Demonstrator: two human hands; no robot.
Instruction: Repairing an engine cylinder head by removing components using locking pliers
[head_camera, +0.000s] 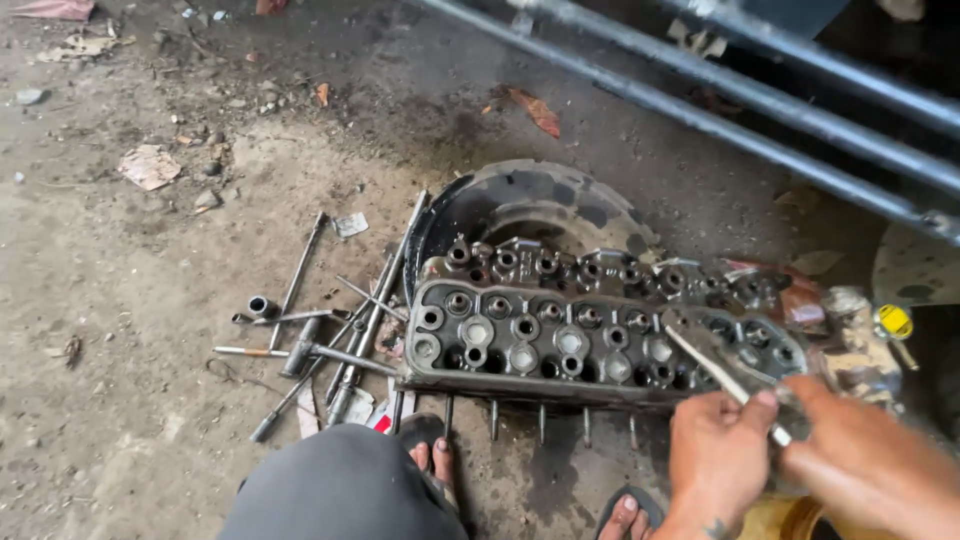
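Head view, looking down at a dirt and concrete floor (120, 400).

Item: engine cylinder head (600, 340), dark and greasy, lying lengthwise on the floor, valve-spring side up, rows of round ports and spring seats exposed; studs projecting from its near edge toward the feet. Rests partly over a round blackened pan (530, 205) behind it.

Left hand (715, 455): closed, fingers and thumb wrapped around the near end of a flat grey metal tool (715, 365), a scraper or blade by the look of it, blurred; tip laid on the right end of the cylinder head's top face.

Right hand (865, 455): just beside the left, fingers curled at the same tool's handle end; exact hold not clear, blurred.

Step in hand, as a judgement: working the top face at the right end, scraping or prying. Next move calls for a flat, shallow angle and steady pressure from both hands, kept off the spring seats.

Left of the head: loose scatter of long bars and wrenches (335, 340), a small socket (260, 305), a T-handle. Yellow-capped item (893, 321) at the far right. Grey-clad knee (340, 490) and sandalled toes (432, 458) at the near edge. Steel rails (720, 90) across the far right corner. Paper scraps and dry leaves about.
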